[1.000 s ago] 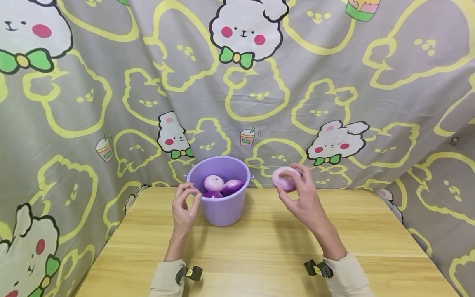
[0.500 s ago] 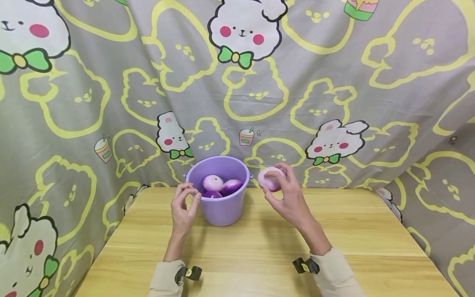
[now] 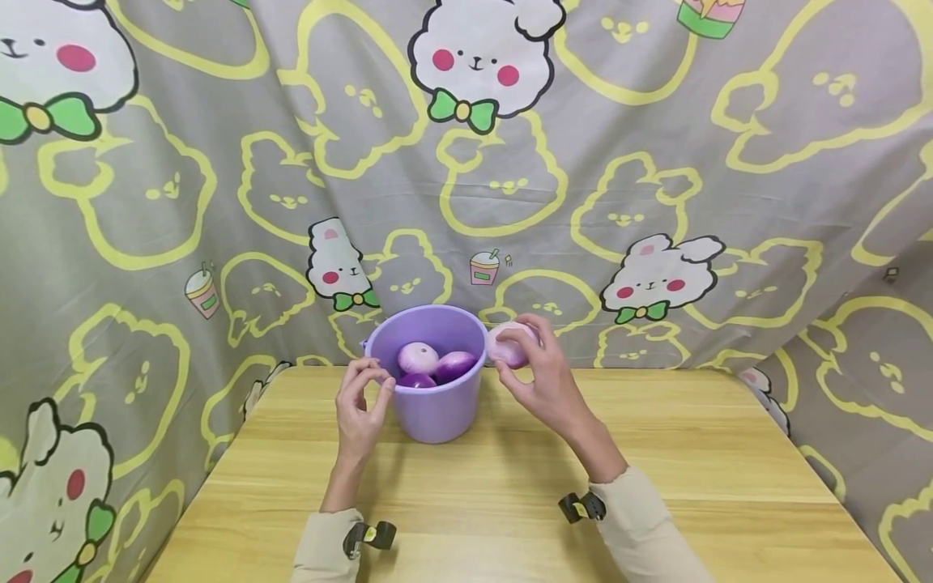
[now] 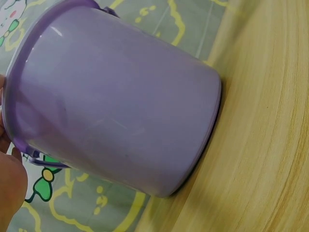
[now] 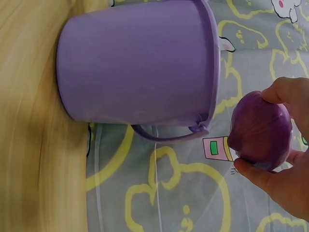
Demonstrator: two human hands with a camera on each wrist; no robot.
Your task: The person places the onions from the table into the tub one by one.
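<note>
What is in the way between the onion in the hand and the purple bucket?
Nothing visible is. The right hand holds the onion just beside the bucket rim, with open air between. Three onions already lie inside, with room above them.

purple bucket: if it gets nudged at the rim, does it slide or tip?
The purple bucket probably slides before tipping: its base sits flat on the smooth wooden table. Three onions inside likely add steadying weight. Thin plastic wall looks light; the left hand at the rim could brace it.

My head camera looks forward and down over both my hands. Each wrist camera sits close, turned sideways, and all three share the purple bucket point(image 3: 435, 380) between my hands.
</note>
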